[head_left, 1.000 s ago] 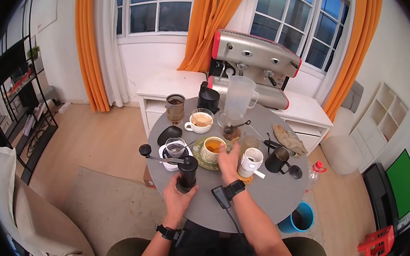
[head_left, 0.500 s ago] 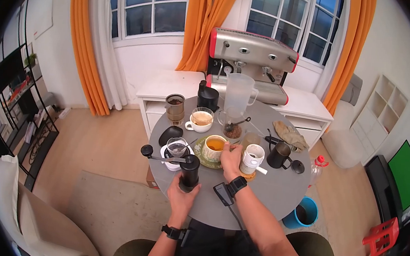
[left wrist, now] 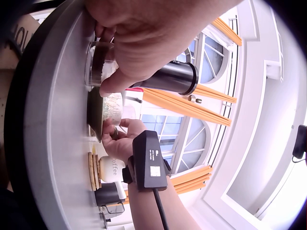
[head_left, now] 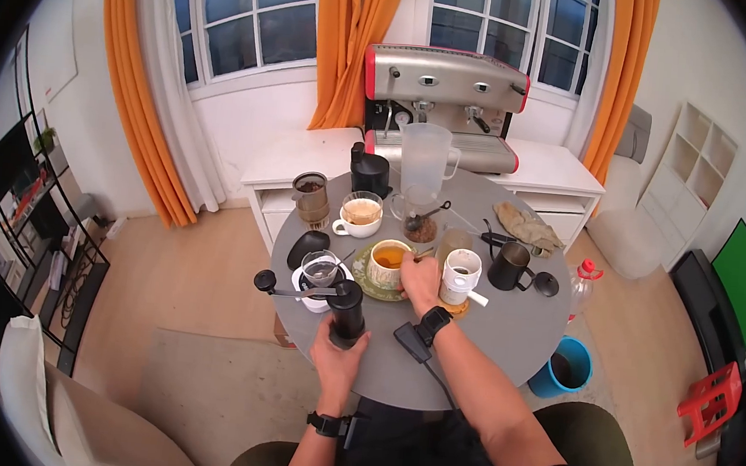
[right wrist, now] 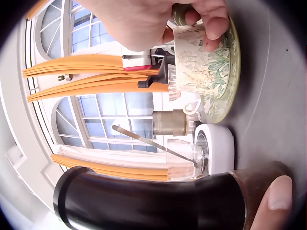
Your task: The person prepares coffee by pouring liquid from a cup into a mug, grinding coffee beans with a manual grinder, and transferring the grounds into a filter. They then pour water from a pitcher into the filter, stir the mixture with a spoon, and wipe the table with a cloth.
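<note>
A patterned cup of amber liquid stands on a green saucer. My right hand is at the cup's right side; in the right wrist view its curled fingers lie against the floral cup wall, and the handle is hidden. My left hand grips the dark lower body of an upright black hand grinder, whose crank points left. The left wrist view shows my right hand low beside the cup.
Left of the cup, a glass stands on a white scale. To the right are a white mug, a dark pitcher and a cloth. Behind stand a coffee-filled cup, a clear jug and a black kettle.
The head view has shifted. My right hand's fingers have drawn in lower at the cup's right side. My left hand keeps its grip on the grinder.
</note>
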`<state>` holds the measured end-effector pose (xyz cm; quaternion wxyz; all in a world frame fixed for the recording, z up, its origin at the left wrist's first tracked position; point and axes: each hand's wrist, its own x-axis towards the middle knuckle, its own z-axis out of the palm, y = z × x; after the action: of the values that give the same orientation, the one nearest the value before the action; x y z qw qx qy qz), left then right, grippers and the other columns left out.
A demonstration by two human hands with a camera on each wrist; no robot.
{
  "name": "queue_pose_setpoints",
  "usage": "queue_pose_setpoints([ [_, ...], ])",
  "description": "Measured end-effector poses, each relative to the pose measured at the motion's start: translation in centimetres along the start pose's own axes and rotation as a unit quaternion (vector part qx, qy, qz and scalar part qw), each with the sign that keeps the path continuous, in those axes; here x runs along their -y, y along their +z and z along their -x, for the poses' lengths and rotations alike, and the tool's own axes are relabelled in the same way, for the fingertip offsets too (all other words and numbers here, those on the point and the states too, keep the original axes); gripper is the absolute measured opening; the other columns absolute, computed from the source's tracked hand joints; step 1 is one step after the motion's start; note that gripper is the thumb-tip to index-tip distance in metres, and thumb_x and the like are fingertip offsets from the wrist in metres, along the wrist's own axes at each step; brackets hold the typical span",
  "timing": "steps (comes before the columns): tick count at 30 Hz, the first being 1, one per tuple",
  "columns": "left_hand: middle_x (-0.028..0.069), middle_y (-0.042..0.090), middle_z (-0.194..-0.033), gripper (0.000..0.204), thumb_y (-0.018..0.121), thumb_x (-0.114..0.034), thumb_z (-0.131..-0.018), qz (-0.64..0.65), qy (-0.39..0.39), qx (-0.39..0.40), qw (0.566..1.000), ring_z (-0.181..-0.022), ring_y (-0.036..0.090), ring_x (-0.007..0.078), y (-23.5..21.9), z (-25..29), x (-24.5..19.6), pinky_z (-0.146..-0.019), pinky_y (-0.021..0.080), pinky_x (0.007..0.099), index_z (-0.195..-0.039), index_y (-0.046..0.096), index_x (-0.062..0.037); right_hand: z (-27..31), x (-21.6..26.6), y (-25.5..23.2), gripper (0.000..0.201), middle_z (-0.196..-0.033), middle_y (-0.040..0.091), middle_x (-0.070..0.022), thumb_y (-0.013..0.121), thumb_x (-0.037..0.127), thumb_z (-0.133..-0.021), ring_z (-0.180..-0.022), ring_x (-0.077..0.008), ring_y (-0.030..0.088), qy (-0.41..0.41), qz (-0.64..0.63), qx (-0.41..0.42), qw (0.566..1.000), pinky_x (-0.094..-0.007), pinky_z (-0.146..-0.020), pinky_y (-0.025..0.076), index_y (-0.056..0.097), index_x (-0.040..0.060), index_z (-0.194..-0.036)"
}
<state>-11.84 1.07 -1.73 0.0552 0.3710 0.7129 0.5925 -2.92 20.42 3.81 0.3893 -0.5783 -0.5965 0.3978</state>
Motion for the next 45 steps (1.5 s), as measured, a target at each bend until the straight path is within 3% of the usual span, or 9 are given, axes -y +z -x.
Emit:
queue_pose_setpoints([
  [4,0.0187,0.077,-0.107,0.061,0.096,-0.02,-0.071,0.014,0.003,0.001,1.0,-0.1,0.073,0.0295,0.0,0.0,0.0,-0.093,0.054,0.041,-0.119,0.066,0.0026,-0.5,-0.6,0.4,0.053,-0.059,0.069,-0.0189,0.056,0.035,-0.1,-0.048,-0.0307,0.069,0.005,-0.02,0.012,1.0,-0.043,-0.056,0.059,0.075,-0.011,-0.082],
  [13,0.0186,0.077,-0.106,0.06,0.095,-0.02,-0.072,0.015,0.0,0.003,1.0,-0.099,0.074,0.029,0.0,-0.1,-0.4,-0.092,0.054,0.0405,-0.119,0.066,0.0027,-1.5,-2.6,1.5,0.047,-0.095,0.07,-0.0378,0.061,0.033,-0.096,-0.1,-0.0543,0.069,-0.024,-0.021,-0.031,0.999,-0.0555,-0.088,0.054,0.074,-0.0129,-0.098],
  [22,0.0212,0.075,-0.111,0.065,0.096,-0.02,-0.071,-0.002,-0.005,0.004,1.0,-0.104,0.073,0.0354,-0.2,0.1,-0.7,-0.095,0.054,0.0427,-0.123,0.065,0.0048,0.6,0.8,0.3,0.044,-0.07,0.071,-0.027,0.062,0.028,-0.098,-0.05,-0.0313,0.071,-0.061,-0.1,-0.008,0.993,-0.0399,-0.052,0.058,0.073,-0.0144,-0.1],
  [27,0.0207,0.077,-0.108,0.069,0.097,-0.022,-0.069,-0.013,0.032,-0.006,0.999,-0.101,0.074,0.034,-0.1,0.1,-0.3,-0.092,0.054,0.0419,-0.124,0.066,0.0045,1.0,4.6,-1.5,0.044,-0.065,0.069,-0.0188,0.063,0.026,-0.099,-0.049,-0.0268,0.07,-0.081,-0.142,0.021,0.986,-0.0366,-0.047,0.056,0.071,-0.0162,-0.093],
  [30,0.0232,0.072,-0.119,0.076,0.098,-0.021,-0.069,-0.008,0.013,0.022,1.0,-0.111,0.07,0.0391,-0.5,0.3,-1.2,-0.099,0.053,0.0444,-0.13,0.063,0.0075,0.0,6.4,-3.2,0.039,-0.064,0.066,-0.0133,0.064,0.022,-0.098,-0.046,-0.0208,0.065,-0.08,-0.179,0.047,0.979,-0.0338,-0.041,0.051,0.069,-0.015,-0.087],
  [33,0.0221,0.07,-0.125,0.082,0.099,-0.022,-0.068,-0.001,0.037,-0.005,0.999,-0.116,0.067,0.038,-0.1,0.7,-0.2,-0.102,0.052,0.0441,-0.134,0.061,0.0063,-0.6,8.5,-5.9,0.033,-0.062,0.059,-0.0077,0.064,0.019,-0.098,-0.041,-0.0152,0.054,-0.068,-0.227,0.075,0.969,-0.0308,-0.038,0.047,0.065,-0.0094,-0.082],
  [36,0.0234,0.07,-0.129,0.086,0.1,-0.024,-0.068,0.003,0.062,-0.014,0.998,-0.119,0.067,0.0335,-0.6,1.6,-0.7,-0.105,0.05,0.0424,-0.136,0.059,0.0097,-1.2,10.2,-9.5,0.031,-0.065,0.059,-0.0066,0.064,0.02,-0.099,-0.044,-0.0141,0.053,-0.052,-0.219,0.084,0.971,-0.0306,-0.041,0.049,0.065,-0.0086,-0.086],
  [39,0.021,0.062,-0.137,0.084,0.098,-0.022,-0.072,0.005,0.081,-0.033,0.996,-0.127,0.06,0.0328,-0.7,2.9,-0.5,-0.109,0.045,0.0431,-0.14,0.056,0.0046,-2.4,9.9,-13.0,0.034,-0.069,0.064,-0.0111,0.064,0.02,-0.097,-0.046,-0.0171,0.059,-0.068,-0.236,0.064,0.967,-0.0309,-0.04,0.051,0.066,-0.0118,-0.083],
  [45,0.0146,0.051,-0.136,0.053,0.081,-0.01,-0.089,-0.005,0.108,-0.096,0.989,-0.126,0.049,0.0276,-1.5,6.4,-1.6,-0.101,0.042,0.041,-0.135,0.056,-0.0044,-3.9,7.8,-21.0,0.033,-0.066,0.057,-0.0055,0.064,0.02,-0.099,-0.048,-0.0119,0.053,-0.079,-0.203,0.036,0.975,-0.0308,-0.041,0.05,0.063,-0.0077,-0.08],
])
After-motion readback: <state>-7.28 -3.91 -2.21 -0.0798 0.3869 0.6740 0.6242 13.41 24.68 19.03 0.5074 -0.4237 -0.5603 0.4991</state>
